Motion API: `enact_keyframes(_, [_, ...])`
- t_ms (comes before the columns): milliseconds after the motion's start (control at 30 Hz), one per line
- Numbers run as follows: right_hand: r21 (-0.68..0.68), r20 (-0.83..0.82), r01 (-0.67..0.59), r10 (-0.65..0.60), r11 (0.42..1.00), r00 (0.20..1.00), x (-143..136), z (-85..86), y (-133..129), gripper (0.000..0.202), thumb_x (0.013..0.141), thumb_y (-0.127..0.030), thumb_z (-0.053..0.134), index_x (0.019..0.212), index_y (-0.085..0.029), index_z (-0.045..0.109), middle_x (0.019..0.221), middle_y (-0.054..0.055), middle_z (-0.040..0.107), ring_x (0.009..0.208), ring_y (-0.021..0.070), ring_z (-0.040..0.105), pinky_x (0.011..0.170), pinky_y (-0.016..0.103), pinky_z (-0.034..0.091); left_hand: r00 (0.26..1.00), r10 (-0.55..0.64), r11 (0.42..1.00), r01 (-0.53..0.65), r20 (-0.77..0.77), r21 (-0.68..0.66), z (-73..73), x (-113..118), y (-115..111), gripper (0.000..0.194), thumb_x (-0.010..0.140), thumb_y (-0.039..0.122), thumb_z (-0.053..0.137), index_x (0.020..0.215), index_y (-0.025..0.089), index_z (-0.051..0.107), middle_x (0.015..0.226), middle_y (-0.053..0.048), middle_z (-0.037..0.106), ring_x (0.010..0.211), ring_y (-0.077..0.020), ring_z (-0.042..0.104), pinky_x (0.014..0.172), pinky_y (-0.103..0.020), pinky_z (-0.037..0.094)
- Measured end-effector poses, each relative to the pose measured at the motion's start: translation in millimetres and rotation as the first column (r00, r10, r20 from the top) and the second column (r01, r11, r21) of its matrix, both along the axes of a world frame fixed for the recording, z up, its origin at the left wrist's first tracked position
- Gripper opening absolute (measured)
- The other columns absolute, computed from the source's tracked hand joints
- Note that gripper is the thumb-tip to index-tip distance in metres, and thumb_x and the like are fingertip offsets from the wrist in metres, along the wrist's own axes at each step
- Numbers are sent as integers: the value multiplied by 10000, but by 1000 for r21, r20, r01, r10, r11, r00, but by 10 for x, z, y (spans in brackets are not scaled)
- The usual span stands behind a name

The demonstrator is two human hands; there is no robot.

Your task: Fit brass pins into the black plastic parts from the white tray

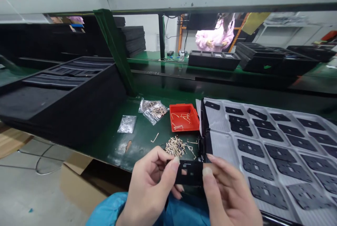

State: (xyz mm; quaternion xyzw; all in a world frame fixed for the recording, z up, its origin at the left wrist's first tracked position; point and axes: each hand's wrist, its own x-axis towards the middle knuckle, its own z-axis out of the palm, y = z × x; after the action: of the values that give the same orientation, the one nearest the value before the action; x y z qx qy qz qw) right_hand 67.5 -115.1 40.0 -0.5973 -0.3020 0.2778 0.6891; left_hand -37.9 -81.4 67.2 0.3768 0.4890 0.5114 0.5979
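A thin black plate with small square cut-outs (193,172) is held up near the bench's front edge. My left hand (155,184) pinches its left end between thumb and fingers. At the right end, my right hand (223,187) grips it the same way. Just beyond the plate lies a pile of small tan and dark bent strips (176,146). A single strip (155,137) lies apart to the left. On the right, a white compartment tray (219,145) carries many similar black plates (283,153), partly behind my right hand.
A red bin (193,127) with a few strips stands behind the pile. Plastic bags (154,109) of strips and a silvery packet (127,124) lie left of it. A large black box (105,89) fills the left. Across the bench is a person in pink (202,40).
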Motion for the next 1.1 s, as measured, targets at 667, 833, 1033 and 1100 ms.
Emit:
enact_keyframes(667, [247, 92, -235, 218, 940, 971, 195, -376, 202, 205, 953, -249, 753, 1146, -290, 701, 704, -63, 716, 545, 57, 647, 548, 117, 540, 942, -2, 897, 149, -334, 415, -249, -175, -127, 106, 976, 218, 686, 886, 201, 739, 636, 8, 682, 495, -118, 679, 509, -184, 565])
enact_keyframes(833, [432, 562, -307, 14, 848, 827, 285, -344, 197, 321, 859, 6, 696, 1091, -205, 763, 883, 5, 787, 765, 111, 761, 713, 169, 619, 977, -70, 967, 116, -199, 229, -222, -149, -133, 258, 1035, 359, 636, 852, 181, 678, 564, 37, 599, 393, -90, 621, 423, -157, 472])
enact_keyframes(1033, [299, 707, -468, 137, 832, 694, 458, -313, 138, 255, 905, 0, 655, 1080, -181, 688, 939, 37, 732, 838, 123, 736, 740, 201, 619, 844, 112, 710, 301, -524, 637, -193, -294, -56, 129, 979, 104, 653, 989, 211, 726, 687, 16, 758, 531, -114, 708, 559, -199, 551])
enact_keyframes(1100, [255, 654, -413, 159, 874, 739, 426, -318, 112, 127, 968, -84, 626, 970, -207, 659, 971, 43, 703, 863, 124, 722, 726, 206, 610, 795, 192, 560, 392, -575, 730, -150, -327, -37, 169, 970, 73, 654, 1034, 217, 715, 812, 5, 830, 639, -128, 778, 646, -209, 591])
